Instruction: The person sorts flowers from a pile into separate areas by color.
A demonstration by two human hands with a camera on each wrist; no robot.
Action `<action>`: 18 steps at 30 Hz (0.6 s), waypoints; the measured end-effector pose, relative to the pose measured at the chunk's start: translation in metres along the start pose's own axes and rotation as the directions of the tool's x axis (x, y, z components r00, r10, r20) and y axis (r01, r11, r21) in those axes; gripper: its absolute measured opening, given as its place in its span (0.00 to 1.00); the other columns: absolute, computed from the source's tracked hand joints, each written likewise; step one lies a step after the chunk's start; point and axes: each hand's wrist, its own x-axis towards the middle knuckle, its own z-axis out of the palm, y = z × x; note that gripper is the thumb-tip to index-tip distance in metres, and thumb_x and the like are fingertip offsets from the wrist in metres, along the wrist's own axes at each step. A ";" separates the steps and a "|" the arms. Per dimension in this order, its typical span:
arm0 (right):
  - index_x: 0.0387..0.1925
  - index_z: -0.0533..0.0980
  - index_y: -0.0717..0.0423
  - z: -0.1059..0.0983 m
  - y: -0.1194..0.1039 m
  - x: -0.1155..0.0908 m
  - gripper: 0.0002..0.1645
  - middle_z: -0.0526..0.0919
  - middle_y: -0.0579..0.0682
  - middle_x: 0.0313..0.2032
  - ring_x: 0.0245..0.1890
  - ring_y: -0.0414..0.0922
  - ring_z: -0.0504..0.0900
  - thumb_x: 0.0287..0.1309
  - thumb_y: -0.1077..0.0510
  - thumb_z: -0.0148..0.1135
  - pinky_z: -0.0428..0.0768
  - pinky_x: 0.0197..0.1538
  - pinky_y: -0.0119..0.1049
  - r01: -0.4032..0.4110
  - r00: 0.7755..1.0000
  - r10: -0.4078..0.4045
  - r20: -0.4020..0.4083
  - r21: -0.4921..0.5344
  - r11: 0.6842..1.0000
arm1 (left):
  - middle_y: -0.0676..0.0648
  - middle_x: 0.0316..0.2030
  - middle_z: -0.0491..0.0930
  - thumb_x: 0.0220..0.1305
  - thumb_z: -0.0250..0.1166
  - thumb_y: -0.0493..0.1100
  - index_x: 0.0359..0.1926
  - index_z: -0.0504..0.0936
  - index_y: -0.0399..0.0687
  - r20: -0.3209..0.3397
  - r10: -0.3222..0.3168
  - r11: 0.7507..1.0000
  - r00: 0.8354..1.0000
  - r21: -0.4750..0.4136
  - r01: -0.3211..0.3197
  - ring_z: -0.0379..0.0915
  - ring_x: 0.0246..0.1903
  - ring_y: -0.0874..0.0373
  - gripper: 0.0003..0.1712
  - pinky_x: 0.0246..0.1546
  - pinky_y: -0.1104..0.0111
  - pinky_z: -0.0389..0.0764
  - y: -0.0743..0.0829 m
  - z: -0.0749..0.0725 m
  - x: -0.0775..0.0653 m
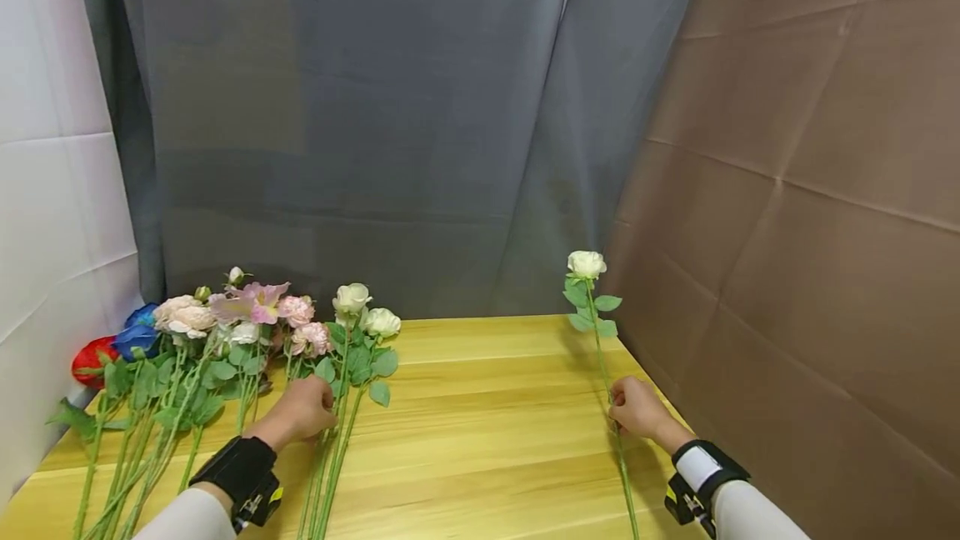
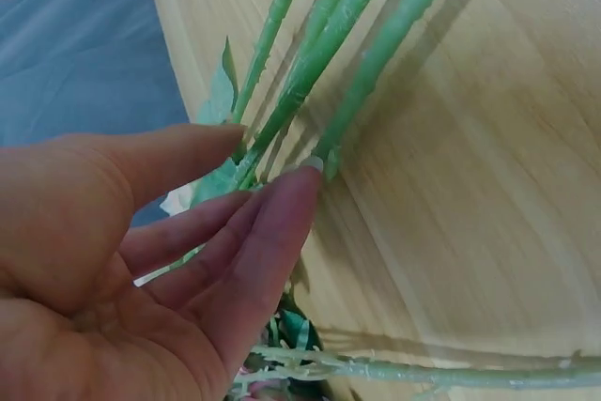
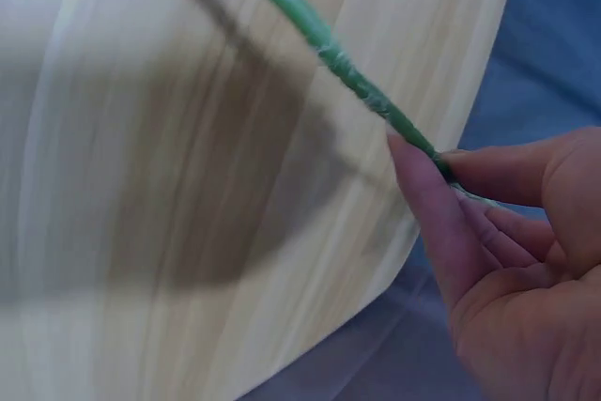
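White sleeves (image 1: 187, 517) lie nearest; beyond, the left hand (image 1: 298, 412), thumb and fingers narrowly parted, touches white-rose stems (image 2: 321, 55), while the right hand (image 1: 639, 412) pinches a single white rose (image 1: 587, 264) before the gray curtain (image 1: 390, 123).

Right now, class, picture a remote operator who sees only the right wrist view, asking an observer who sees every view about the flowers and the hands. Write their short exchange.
Operator: My view shows the right hand pinching a green stem. What tops it?
Observer: A white rose, in the head view.
Operator: And where is the left hand?
Observer: At the stems below a pair of white roses.
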 end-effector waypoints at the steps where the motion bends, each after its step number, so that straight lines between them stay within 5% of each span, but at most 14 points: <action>1: 0.22 0.71 0.61 -0.002 0.006 0.002 0.10 0.71 0.46 0.16 0.14 0.42 0.75 0.53 0.73 0.60 0.73 0.18 0.33 -0.006 1.000 0.006 -0.008 -0.043 0.999 | 0.55 0.13 0.48 0.55 0.69 0.27 0.14 0.57 0.54 -0.009 0.007 1.000 1.000 0.010 -0.007 0.51 0.11 0.62 0.31 0.20 0.69 0.54 -0.001 0.000 0.000; 5: 0.16 0.63 0.52 -0.009 0.025 0.003 0.18 0.61 0.42 0.14 0.10 0.37 0.67 0.46 0.73 0.59 0.61 0.18 0.29 -0.059 0.997 0.052 -0.049 -0.152 0.987 | 0.56 0.11 0.49 0.51 0.67 0.24 0.13 0.57 0.53 -0.023 0.021 1.000 1.000 0.020 -0.020 0.49 0.11 0.62 0.30 0.20 0.69 0.53 -0.002 0.001 0.001; 10: 0.15 0.63 0.51 -0.016 0.042 0.004 0.19 0.72 0.47 0.13 0.10 0.40 0.76 0.44 0.74 0.57 0.67 0.16 0.29 -0.152 0.987 0.143 -0.070 -0.146 0.978 | 0.56 0.14 0.45 0.49 0.63 0.22 0.14 0.53 0.54 -0.026 0.045 0.999 0.999 0.010 -0.044 0.43 0.14 0.62 0.31 0.21 0.68 0.49 -0.003 0.005 0.004; 18: 0.21 0.71 0.60 -0.023 0.049 0.011 0.11 0.74 0.53 0.22 0.25 0.49 0.73 0.51 0.74 0.58 0.73 0.30 0.43 -0.172 0.985 0.148 -0.092 -0.367 0.914 | 0.56 0.07 0.57 0.48 0.57 0.20 0.12 0.55 0.55 0.011 -0.039 0.998 0.999 0.040 0.038 0.60 0.07 0.64 0.29 0.13 0.74 0.61 0.003 0.004 0.005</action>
